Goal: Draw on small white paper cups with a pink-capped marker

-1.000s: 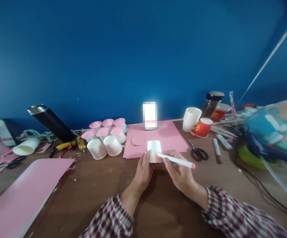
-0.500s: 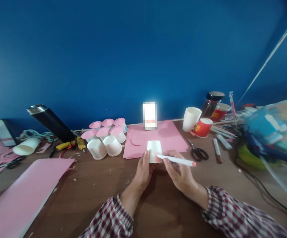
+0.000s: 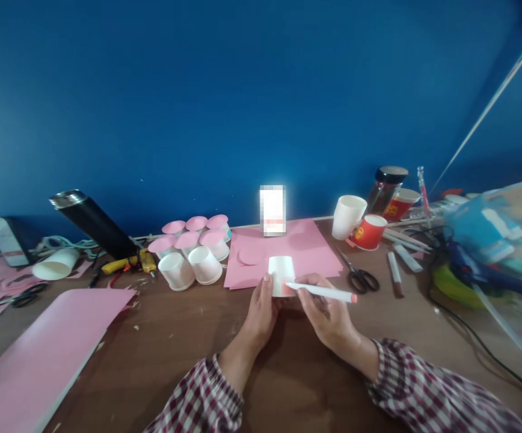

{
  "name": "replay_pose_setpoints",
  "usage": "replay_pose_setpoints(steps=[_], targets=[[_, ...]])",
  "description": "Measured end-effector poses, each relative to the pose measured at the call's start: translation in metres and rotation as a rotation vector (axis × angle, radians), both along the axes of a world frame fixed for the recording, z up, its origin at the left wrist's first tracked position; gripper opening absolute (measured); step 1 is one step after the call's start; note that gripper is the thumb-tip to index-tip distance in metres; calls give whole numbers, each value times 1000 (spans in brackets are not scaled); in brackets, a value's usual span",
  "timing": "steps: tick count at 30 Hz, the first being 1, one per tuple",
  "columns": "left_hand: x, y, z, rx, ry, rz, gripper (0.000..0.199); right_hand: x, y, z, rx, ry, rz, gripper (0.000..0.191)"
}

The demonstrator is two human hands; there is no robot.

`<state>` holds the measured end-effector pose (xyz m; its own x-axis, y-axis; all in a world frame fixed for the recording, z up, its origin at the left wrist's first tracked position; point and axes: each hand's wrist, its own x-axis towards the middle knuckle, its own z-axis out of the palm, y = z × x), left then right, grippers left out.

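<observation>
A small white paper cup stands upside down at the near edge of a pink paper sheet. My left hand grips the cup's left side with the thumb up along it. My right hand holds a white marker with a pink end, its tip touching the cup's lower right side. Both sleeves are red-and-white plaid.
Several upturned white cups, some topped with pink discs, stand to the left. Black scissors, loose markers, a red cup and a white cup lie right. A large pink sheet, a black flask and a glue gun are left.
Both hands, the cup and the marker stay almost still. The marker's pink end has shifted slightly. The white cup lying at far left has moved a little to the right.
</observation>
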<state>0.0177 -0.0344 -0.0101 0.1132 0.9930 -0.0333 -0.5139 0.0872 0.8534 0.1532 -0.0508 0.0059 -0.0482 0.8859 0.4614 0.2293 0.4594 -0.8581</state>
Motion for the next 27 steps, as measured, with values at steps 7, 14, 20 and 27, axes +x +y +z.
replay_pose_setpoints(steps=[7,14,20,27], targets=[[-1,0,-1,7,39,-9,39,-1,1,-1,13,32,-1,13],[-2,0,0,32,50,-6,36,-1,0,2,-25,-12,-4,11],[1,-1,4,30,0,-25,34,0,-2,1,-32,42,29,9],[0,0,3,18,-35,-41,35,-1,1,0,-15,6,-9,10]])
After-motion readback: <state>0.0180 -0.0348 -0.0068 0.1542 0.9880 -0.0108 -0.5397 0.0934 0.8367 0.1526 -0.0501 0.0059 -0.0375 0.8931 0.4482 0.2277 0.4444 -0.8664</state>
